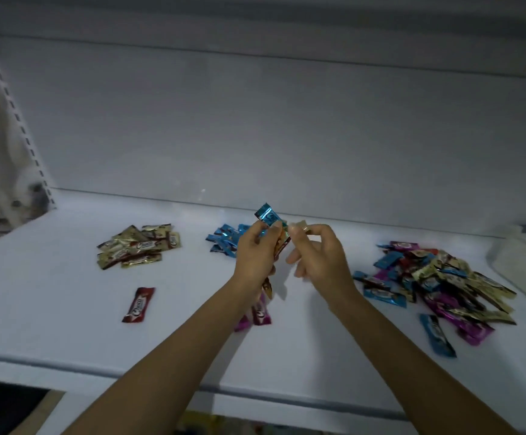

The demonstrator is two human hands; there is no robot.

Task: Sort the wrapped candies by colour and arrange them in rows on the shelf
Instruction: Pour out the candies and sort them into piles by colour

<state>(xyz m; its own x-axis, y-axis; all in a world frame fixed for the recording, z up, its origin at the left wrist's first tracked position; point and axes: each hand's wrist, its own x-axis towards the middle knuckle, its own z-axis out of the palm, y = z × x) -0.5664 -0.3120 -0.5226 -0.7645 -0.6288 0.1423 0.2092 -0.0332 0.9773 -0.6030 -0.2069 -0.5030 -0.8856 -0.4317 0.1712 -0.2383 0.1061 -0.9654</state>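
My left hand [255,251] holds a small bunch of wrapped candies above the white shelf [67,309]; a blue candy [266,215] sticks up from its fingers. My right hand [318,255] pinches a gold candy [301,227] right beside that bunch. On the shelf lie a gold pile [139,244] at the left, a blue pile [224,240] behind my left hand, one red candy [138,304] in front, and purple candies [255,312] partly hidden under my left wrist. A mixed unsorted heap [437,284] lies at the right.
A pale tray or box [525,262] stands at the shelf's far right edge. The shelf's back wall [255,136] rises behind the piles, and a slotted upright [23,130] runs along the left. The shelf's front lip [98,368] crosses below my forearms.
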